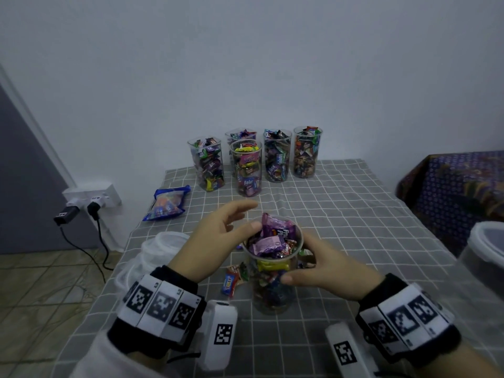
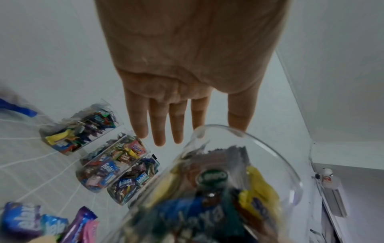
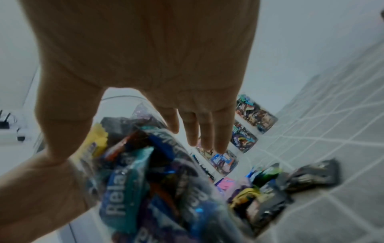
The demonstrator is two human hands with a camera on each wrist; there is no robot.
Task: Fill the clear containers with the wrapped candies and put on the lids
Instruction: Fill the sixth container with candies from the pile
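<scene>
A clear container [image 1: 272, 293] stands near the front of the grey checked table [image 1: 354, 214], heaped with wrapped candies; purple wrappers [image 1: 275, 236] stick out above its rim. My right hand [image 1: 321, 271] grips it from the right, thumb across the front, fingers behind. In the right wrist view the right hand [image 3: 187, 115] straddles the container [image 3: 155, 180]. My left hand [image 1: 226, 233] hovers at the left of the rim, fingers straight, thumb touching the top candies. The left wrist view shows the left hand [image 2: 166, 115] spread above the container [image 2: 228, 189]. No lid is on it.
Several filled clear containers [image 1: 246, 167] stand at the table's back. Loose candies [image 1: 231, 279] lie beside the held one. A blue candy bag [image 1: 166, 205] and translucent plastic [image 1: 163, 246] sit at the left edge. A large white-rimmed tub [image 1: 485, 249] is at right.
</scene>
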